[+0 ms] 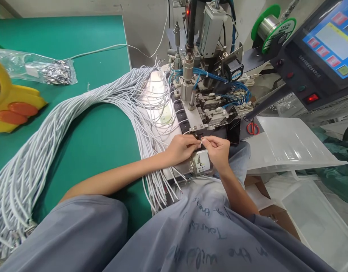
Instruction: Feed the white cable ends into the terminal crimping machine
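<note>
Grey shirt (162, 241) nearest, 2 hands (184, 148) (218, 152) pinch a cable (201, 142); plastic bag (17, 62) holds metal pieces (57, 72).

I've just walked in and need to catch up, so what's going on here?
A person's left hand and right hand meet at the fingertips, pinching what looks like a white cable end, at the front of a bench machine. A thick bundle of white cables crosses the green table and fans out beside the machine.

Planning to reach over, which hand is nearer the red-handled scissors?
Right. The right hand is left of and slightly below the red-handled scissors in view; the left hand is farther left.
</note>
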